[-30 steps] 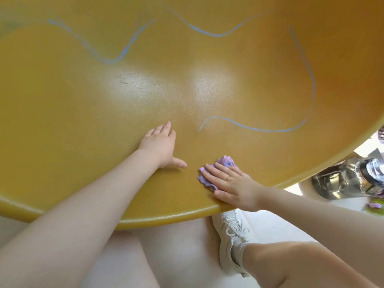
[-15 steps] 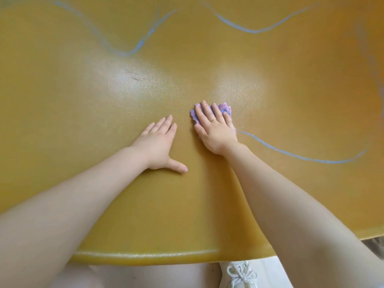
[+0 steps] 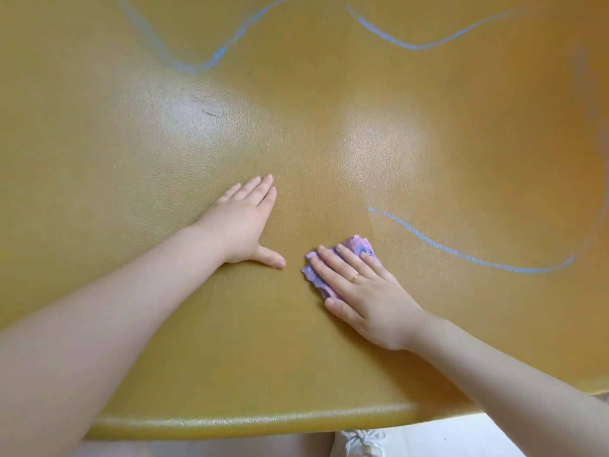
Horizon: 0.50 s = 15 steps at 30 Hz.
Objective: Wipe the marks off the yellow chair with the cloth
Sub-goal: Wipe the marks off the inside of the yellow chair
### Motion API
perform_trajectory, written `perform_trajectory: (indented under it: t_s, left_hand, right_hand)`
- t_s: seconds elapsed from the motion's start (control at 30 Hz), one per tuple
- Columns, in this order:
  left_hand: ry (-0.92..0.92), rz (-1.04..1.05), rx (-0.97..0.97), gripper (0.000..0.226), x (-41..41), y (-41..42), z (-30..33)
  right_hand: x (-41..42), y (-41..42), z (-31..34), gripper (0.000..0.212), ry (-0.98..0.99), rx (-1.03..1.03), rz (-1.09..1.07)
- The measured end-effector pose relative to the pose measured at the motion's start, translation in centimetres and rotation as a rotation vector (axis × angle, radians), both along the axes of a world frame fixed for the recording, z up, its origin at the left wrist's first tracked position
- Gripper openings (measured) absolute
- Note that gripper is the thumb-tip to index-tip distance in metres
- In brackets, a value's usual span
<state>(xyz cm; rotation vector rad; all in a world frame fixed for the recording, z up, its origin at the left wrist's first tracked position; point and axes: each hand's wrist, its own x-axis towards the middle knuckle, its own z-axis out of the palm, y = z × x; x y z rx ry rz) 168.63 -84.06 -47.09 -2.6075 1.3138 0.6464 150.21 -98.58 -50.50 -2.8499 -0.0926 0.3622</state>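
From the head view we look down on the yellow chair (image 3: 296, 341), whose glossy seat fills nearly the whole frame, its rounded front edge running along the bottom. Our left hand (image 3: 245, 222) lies flat on the seat near the middle, fingers straight and together, thumb spread out to the right; it holds nothing. Our right hand (image 3: 365, 293) lies just to the right of it, apart from it, fingers straight and pressing down on the cloth (image 3: 357, 247), a small crumpled purple wad that shows beyond the fingertips and along the hand's left side. A gold ring (image 3: 355, 278) sits on one finger. Blue marks remain on the seat: a wavy line (image 3: 461, 253) starts just beyond the cloth and runs off right, and two more curves (image 3: 211, 59) cross the top. A white shoe (image 3: 361, 441) shows below the seat's edge.
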Motion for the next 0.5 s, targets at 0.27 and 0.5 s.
perform_trajectory:
  t_s: [0.27,0.5]
  left_hand:
    - [0.030,-0.002,0.016,0.113,0.1,-0.5,-0.1]
    - [0.071,0.047,-0.005,0.113,0.2,-0.5,-0.2]
  right_hand:
    - [12.6,-6.6,-1.3,0.056,-0.126,-0.165,-0.334]
    - [13.5,-7.3,-0.5,0.057,-0.100,-0.137,-0.375]
